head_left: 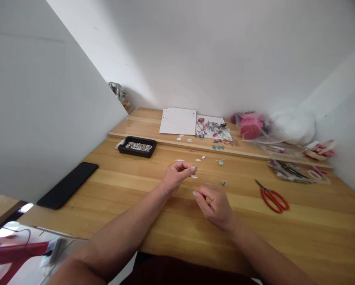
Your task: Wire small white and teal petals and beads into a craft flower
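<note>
My left hand [176, 175] hovers over the middle of the wooden table, thumb and forefinger pinched on a small dark-and-white piece [195, 169] too tiny to name. To its right, my right hand [213, 204] is closed with the fingers curled in; whatever lies between them is hidden. Small white paper-like cut-outs [203, 157] are scattered just beyond my hands. A small round dark-and-light item [224, 183] lies beyond my right hand, with a mint-green ring-like piece [221, 163] farther back.
Red-handled scissors [274, 198] lie at the right. A black tray [137, 153] holds many small beads at the back left, near a black flat slab [68, 185]. White sheets [179, 121] and colourful small pieces [211, 128] lie on the raised back ledge, beside plastic bags [293, 126].
</note>
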